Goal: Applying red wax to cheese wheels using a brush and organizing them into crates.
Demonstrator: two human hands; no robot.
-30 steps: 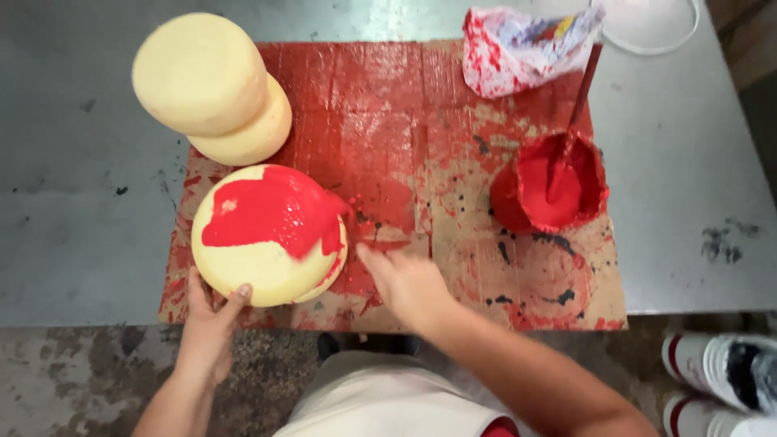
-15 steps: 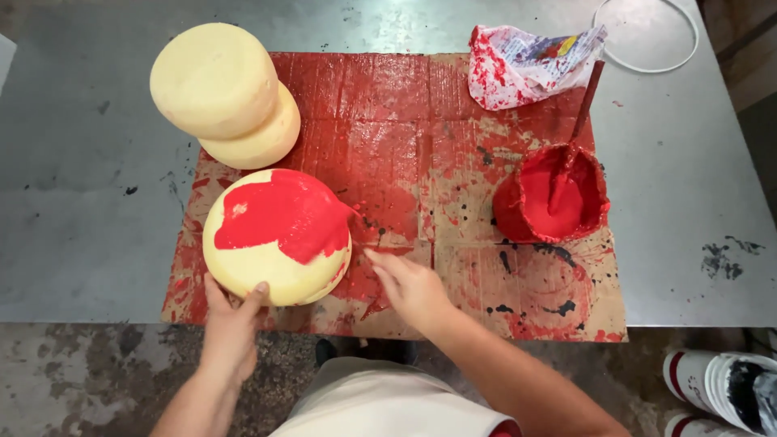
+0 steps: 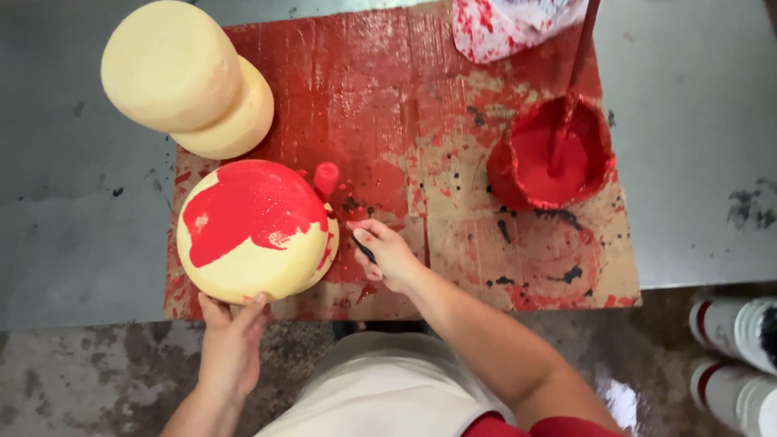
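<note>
Here we brace the half-red cheese wheel (image 3: 255, 231) with our left hand (image 3: 232, 344), fingers spread against its rim at six o'clock, likely so it holds steady under the paint. Our right hand (image 3: 387, 255), at three o'clock from the wheel and just beside it, is closed around a dark brush handle (image 3: 362, 248) whose red tip (image 3: 325, 178) meets the wheel's edge. The paint bucket (image 3: 554, 154) sits at two o'clock on the stained cardboard (image 3: 388, 105), and two bare wheels (image 3: 186, 77) are stacked at eleven.
</note>
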